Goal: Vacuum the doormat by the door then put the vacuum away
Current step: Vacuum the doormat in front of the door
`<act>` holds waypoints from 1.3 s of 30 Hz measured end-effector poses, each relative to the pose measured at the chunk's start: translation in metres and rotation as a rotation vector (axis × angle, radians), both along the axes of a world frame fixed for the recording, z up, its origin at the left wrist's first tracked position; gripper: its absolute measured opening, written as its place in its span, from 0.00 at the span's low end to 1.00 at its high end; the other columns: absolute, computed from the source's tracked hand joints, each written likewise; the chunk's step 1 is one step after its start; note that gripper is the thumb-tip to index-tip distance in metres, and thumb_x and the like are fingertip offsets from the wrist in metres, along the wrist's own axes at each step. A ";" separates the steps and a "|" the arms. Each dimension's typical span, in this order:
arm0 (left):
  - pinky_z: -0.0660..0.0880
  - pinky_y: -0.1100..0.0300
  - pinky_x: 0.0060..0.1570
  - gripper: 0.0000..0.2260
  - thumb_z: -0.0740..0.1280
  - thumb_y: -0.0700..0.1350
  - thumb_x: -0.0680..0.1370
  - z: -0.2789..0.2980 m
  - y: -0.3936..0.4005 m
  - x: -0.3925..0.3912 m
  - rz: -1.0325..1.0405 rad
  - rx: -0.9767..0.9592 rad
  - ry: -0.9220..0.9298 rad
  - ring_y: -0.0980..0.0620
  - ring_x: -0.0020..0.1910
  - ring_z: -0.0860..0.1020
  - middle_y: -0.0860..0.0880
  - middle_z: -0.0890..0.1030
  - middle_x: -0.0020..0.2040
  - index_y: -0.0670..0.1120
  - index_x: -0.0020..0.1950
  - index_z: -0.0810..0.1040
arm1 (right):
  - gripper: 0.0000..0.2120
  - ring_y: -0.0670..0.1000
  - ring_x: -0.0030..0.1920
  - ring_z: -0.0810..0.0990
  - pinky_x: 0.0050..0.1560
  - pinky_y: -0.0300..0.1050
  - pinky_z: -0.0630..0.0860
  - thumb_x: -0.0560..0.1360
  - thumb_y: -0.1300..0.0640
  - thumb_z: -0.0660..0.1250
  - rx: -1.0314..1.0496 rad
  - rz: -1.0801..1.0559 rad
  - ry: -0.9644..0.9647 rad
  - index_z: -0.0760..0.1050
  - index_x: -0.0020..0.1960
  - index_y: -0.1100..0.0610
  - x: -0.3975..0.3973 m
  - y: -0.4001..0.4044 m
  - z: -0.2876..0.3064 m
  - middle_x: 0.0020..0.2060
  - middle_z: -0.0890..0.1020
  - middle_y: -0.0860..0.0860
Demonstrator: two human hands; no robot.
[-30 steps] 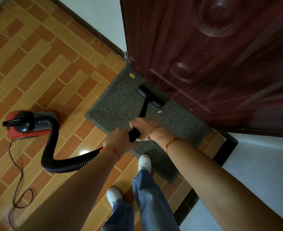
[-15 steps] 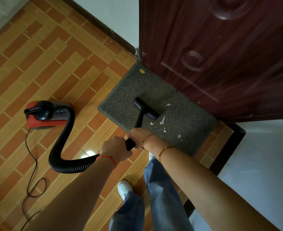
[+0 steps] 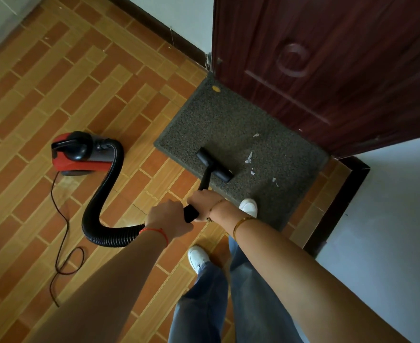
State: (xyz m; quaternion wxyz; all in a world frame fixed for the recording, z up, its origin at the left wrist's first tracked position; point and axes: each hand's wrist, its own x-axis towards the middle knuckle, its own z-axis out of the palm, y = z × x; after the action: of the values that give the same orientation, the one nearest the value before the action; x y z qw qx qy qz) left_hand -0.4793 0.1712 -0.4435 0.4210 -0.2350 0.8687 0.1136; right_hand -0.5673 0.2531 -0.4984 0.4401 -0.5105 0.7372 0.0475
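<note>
A grey doormat (image 3: 219,125) lies on the tiled floor against a dark red door (image 3: 327,58). The black vacuum nozzle (image 3: 214,165) rests on the mat near its front edge, on a short black wand (image 3: 205,180). My left hand (image 3: 168,219) and my right hand (image 3: 204,203) both grip the wand's handle end. A black ribbed hose (image 3: 105,194) curves back to the red and black vacuum body (image 3: 80,154) on the floor at left. White paper scraps (image 3: 249,157) lie on the mat right of the nozzle.
A black power cord (image 3: 60,238) trails across the brick-pattern tiles at lower left. White walls flank the door, with a dark baseboard (image 3: 335,206) at right. My right shoe (image 3: 248,206) stands on the mat's front edge, my left shoe (image 3: 198,258) on the tiles.
The nozzle has been pulled back from the door side toward the mat's front edge, uncovering white scraps. The camera view has shifted, so mat and vacuum sit further right.
</note>
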 end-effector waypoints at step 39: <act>0.67 0.63 0.26 0.09 0.65 0.53 0.72 -0.001 0.004 -0.045 0.034 -0.026 -0.010 0.53 0.31 0.75 0.52 0.76 0.36 0.49 0.46 0.78 | 0.08 0.57 0.50 0.81 0.40 0.48 0.78 0.76 0.64 0.63 -0.153 0.110 0.074 0.76 0.54 0.59 -0.049 0.001 -0.002 0.49 0.80 0.57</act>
State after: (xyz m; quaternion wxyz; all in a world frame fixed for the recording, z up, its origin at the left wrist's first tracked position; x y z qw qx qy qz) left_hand -0.5242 0.1754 -0.4446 0.4201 -0.2557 0.8639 0.1082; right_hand -0.6165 0.2545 -0.4999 0.3693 -0.5801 0.7253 0.0340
